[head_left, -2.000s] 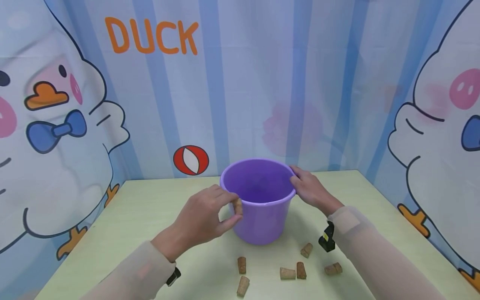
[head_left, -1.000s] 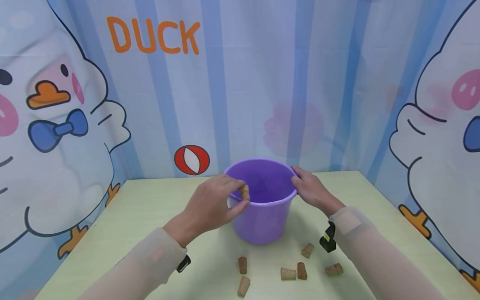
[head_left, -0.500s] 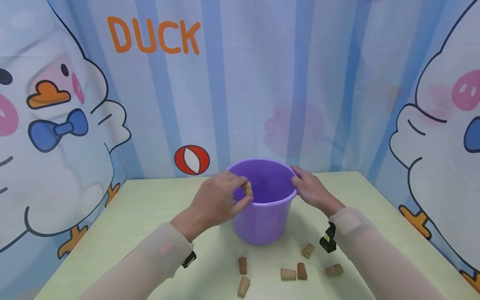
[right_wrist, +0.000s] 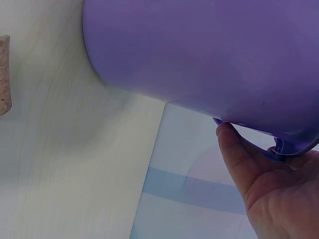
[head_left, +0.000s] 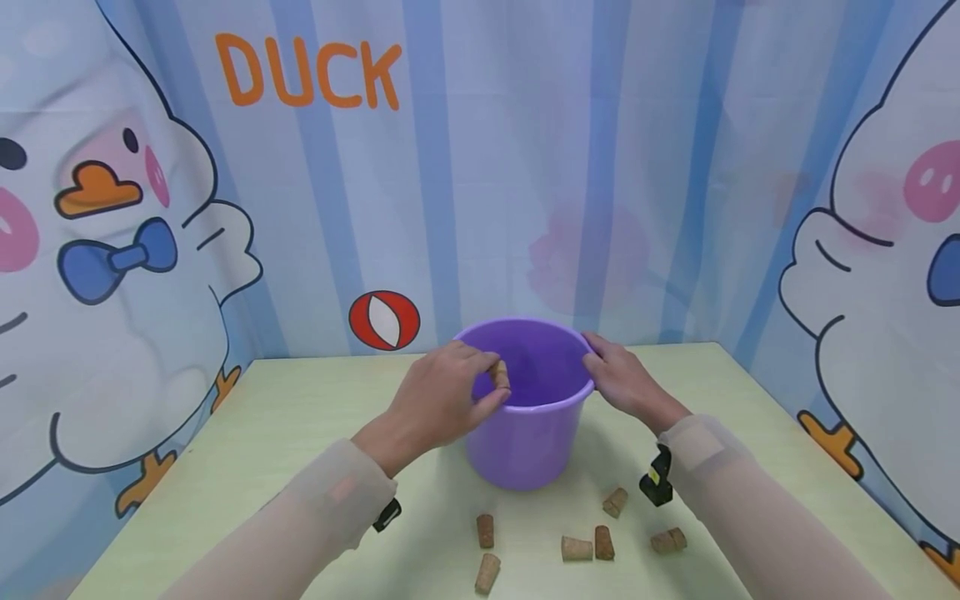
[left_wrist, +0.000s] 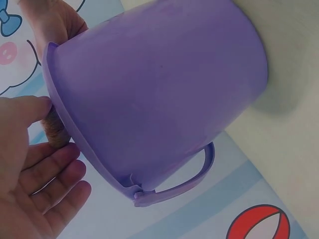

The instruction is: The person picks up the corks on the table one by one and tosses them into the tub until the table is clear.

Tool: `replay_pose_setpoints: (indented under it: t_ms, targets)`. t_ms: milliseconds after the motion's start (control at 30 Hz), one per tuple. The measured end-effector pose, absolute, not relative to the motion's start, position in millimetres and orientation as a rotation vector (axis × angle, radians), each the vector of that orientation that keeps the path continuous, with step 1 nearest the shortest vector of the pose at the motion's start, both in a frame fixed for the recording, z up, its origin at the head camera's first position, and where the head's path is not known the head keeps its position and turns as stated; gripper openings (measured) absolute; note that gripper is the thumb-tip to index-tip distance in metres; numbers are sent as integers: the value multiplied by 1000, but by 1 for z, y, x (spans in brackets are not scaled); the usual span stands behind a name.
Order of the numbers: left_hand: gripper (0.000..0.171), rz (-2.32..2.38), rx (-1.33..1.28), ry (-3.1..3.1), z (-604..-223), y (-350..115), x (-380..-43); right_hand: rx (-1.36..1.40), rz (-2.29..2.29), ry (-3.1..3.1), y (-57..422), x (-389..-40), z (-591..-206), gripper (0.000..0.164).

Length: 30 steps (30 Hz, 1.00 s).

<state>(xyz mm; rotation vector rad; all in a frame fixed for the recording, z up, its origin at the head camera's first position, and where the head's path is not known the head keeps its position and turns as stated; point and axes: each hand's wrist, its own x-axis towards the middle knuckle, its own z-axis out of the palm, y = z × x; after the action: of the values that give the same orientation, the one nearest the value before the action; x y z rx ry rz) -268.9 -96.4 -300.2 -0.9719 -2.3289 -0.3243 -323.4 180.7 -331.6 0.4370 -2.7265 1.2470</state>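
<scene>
A purple plastic bucket [head_left: 525, 442] stands upright on the pale green table [head_left: 285, 433]. My left hand [head_left: 442, 400] pinches a cork [head_left: 498, 375] between thumb and fingers just over the bucket's left rim. In the left wrist view the cork [left_wrist: 56, 132] sits at the rim of the bucket [left_wrist: 159, 94], held by my left hand [left_wrist: 30, 164]. My right hand [head_left: 618, 379] grips the bucket's right rim; in the right wrist view the right hand [right_wrist: 269, 194] is against the rim of the bucket [right_wrist: 209, 55].
Several loose corks lie on the table in front of the bucket, among them one [head_left: 485, 530], another [head_left: 576, 547] and a third [head_left: 667, 540]. A cork [right_wrist: 4, 74] shows at the left edge of the right wrist view. A printed duck curtain [head_left: 480, 167] surrounds the table.
My left hand has carried the cork up and to the right, from beside the bucket's wall to over its rim. The right hand has stayed on the rim.
</scene>
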Motion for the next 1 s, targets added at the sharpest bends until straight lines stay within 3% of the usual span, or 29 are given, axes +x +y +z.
replay_pose_setpoints:
  t_ms: [500,833,1000]
  targets:
    - [16,-320,-902,-2523,-293,-90,-274,443,1252,-2730,180,-324,-332,55]
    - [41,-349,-839,-2586,-293,-91,-270,444,1268,-2724,180,-324,-332,54]
    - [41,-368,-873,-2518,-295,-96,-267,451,1263,-2725,180,-325,-332,55]
